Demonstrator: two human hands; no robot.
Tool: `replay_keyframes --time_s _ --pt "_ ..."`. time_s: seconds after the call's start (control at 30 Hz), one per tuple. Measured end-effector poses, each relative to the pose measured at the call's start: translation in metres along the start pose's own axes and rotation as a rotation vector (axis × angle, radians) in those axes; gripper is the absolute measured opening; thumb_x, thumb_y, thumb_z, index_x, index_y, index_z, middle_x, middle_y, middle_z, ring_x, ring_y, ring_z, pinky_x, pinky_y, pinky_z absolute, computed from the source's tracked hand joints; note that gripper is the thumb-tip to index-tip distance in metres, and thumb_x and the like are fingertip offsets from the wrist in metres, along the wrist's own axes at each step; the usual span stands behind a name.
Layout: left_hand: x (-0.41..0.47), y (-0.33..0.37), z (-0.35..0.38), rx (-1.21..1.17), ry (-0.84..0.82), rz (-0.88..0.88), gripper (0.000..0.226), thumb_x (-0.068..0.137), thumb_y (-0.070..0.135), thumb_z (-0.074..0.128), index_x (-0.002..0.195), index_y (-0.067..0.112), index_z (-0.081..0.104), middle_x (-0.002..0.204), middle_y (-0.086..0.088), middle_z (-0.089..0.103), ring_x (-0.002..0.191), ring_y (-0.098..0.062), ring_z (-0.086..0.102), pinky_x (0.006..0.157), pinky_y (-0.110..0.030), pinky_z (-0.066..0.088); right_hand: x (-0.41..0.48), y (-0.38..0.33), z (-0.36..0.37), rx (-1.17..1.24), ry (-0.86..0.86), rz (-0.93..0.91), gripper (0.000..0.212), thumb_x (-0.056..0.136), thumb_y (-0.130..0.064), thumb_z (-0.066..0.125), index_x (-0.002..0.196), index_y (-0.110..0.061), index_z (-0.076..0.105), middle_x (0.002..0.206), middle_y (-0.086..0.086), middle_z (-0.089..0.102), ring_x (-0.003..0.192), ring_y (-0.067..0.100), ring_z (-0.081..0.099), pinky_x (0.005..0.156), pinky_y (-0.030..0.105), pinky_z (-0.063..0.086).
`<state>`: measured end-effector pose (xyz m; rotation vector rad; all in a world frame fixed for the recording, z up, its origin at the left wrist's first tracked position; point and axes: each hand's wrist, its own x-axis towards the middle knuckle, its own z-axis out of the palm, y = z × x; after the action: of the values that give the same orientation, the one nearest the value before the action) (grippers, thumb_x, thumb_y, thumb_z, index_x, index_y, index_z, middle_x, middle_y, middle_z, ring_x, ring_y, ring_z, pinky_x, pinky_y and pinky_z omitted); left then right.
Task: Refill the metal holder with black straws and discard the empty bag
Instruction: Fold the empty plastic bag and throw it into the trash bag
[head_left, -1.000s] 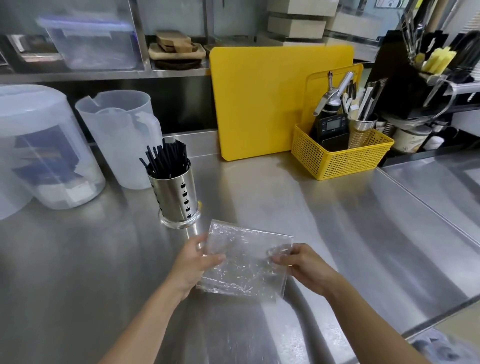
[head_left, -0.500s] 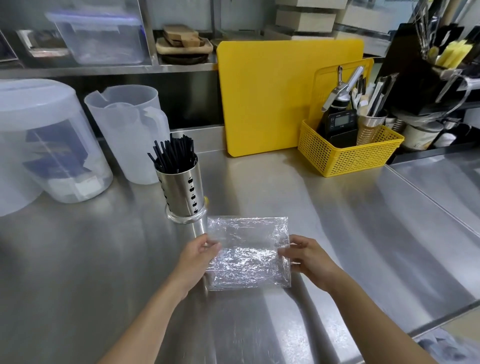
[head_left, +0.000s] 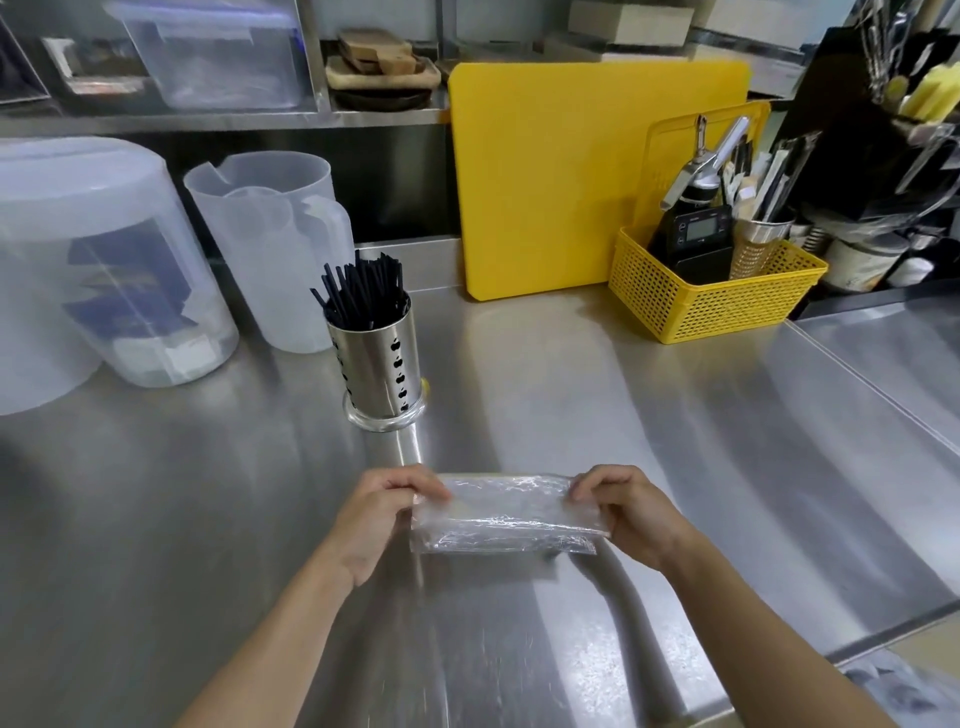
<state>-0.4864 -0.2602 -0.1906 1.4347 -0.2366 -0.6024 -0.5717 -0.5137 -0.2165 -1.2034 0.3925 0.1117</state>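
Two hands (head_left: 387, 512) (head_left: 626, 506) — clear crinkled bag (head_left: 501, 514), folded flat

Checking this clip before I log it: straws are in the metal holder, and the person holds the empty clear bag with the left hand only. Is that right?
Not quite. The head view shows both hands on the empty clear bag: the left hand grips its left end, the right hand its right end. The black straws are indeed in the metal holder.
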Motion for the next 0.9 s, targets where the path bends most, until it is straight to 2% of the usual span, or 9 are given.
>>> replay_keyframes --time_s 0.1,0.2,0.37,0.5,0.6,0.67,0.73,0.8,0.9 --pt "-0.002 0.001 -0.006 -0.074 -0.046 -0.019 0.027 0.064 0.014 0.045 0.060 0.007 0.071 0.066 -0.001 0.068 0.064 -0.008 0.061 0.056 -0.014 0.048 0.003 0.001 0.001 0.034 -0.031 -0.026 0.029 0.069 -0.001 0.039 0.060 0.000 0.066 0.067 0.011 0.064 0.063 0.023 0.059 0.057 0.026 0.047" --pt "-0.003 -0.001 -0.010 -0.008 -0.047 -0.058 0.023 0.063 0.032 0.062 0.072 0.012 0.071 0.073 -0.001 0.065 0.063 -0.011 0.057 0.054 -0.019 0.047 0.003 0.001 0.005 -0.060 -0.065 -0.045 0.013 0.067 -0.007 0.051 0.071 -0.004 0.063 0.074 0.008 0.061 0.064 0.019 0.054 0.053 0.023 0.044" --pt "0.002 -0.014 -0.011 0.004 0.014 -0.086 0.077 0.045 0.017 0.079 0.117 0.026 0.053 0.104 -0.005 0.061 0.091 -0.019 0.063 0.069 -0.026 0.053 0.007 0.009 0.013 -0.072 0.052 -0.061 0.068 0.056 0.009 0.064 0.120 -0.013 0.053 0.102 0.012 0.055 0.083 0.026 0.060 0.067 0.027 0.052" --pt "0.006 -0.023 -0.011 -0.013 0.065 -0.185 0.060 0.053 0.011 0.080 0.108 0.002 0.060 0.106 -0.017 0.067 0.086 -0.023 0.065 0.074 -0.028 0.054 0.001 0.009 0.018 -0.098 0.159 -0.060 0.027 0.066 0.011 0.067 0.093 0.006 0.064 0.084 0.015 0.069 0.076 0.028 0.064 0.065 0.022 0.054" --pt "0.004 -0.028 -0.005 0.078 0.086 -0.186 0.030 0.067 0.012 0.075 0.093 0.000 0.067 0.096 -0.018 0.069 0.088 -0.027 0.061 0.093 -0.040 0.047 -0.005 0.012 0.017 -0.135 0.195 -0.077 0.008 0.079 0.005 0.062 0.081 -0.001 0.065 0.078 0.008 0.069 0.077 0.026 0.063 0.069 0.028 0.053" --pt "0.004 -0.029 0.004 0.211 0.116 -0.131 0.008 0.081 0.016 0.067 0.088 0.011 0.066 0.089 -0.010 0.067 0.081 -0.021 0.060 0.085 -0.040 0.050 -0.009 0.011 0.017 -0.176 0.185 -0.079 0.007 0.086 -0.006 0.059 0.091 -0.002 0.060 0.088 0.010 0.064 0.084 0.025 0.062 0.076 0.042 0.054" --pt "0.004 -0.027 0.012 0.316 0.137 -0.103 0.006 0.088 0.022 0.057 0.087 0.016 0.059 0.082 -0.007 0.063 0.069 -0.021 0.059 0.060 -0.036 0.051 -0.013 0.009 0.018 -0.258 0.168 -0.071 0.018 0.089 -0.019 0.057 0.096 -0.002 0.052 0.087 0.012 0.058 0.077 0.027 0.060 0.070 0.046 0.055" --pt "0.005 -0.028 0.017 0.384 0.109 -0.100 0.016 0.091 0.028 0.052 0.092 0.012 0.052 0.074 -0.012 0.061 0.055 -0.029 0.057 0.044 -0.030 0.041 -0.017 0.006 0.017 -0.326 0.183 -0.094 0.022 0.090 -0.026 0.057 0.092 -0.006 0.049 0.074 0.013 0.052 0.059 0.026 0.055 0.051 0.035 0.047" --pt "0.004 -0.029 0.029 0.497 0.081 -0.081 0.020 0.092 0.032 0.048 0.087 0.013 0.046 0.064 -0.012 0.059 0.039 -0.018 0.049 0.034 -0.022 0.033 -0.020 0.005 0.009 -0.321 0.262 -0.134 0.018 0.090 -0.024 0.057 0.087 -0.009 0.047 0.063 0.011 0.042 0.050 0.022 0.043 0.041 0.023 0.032"
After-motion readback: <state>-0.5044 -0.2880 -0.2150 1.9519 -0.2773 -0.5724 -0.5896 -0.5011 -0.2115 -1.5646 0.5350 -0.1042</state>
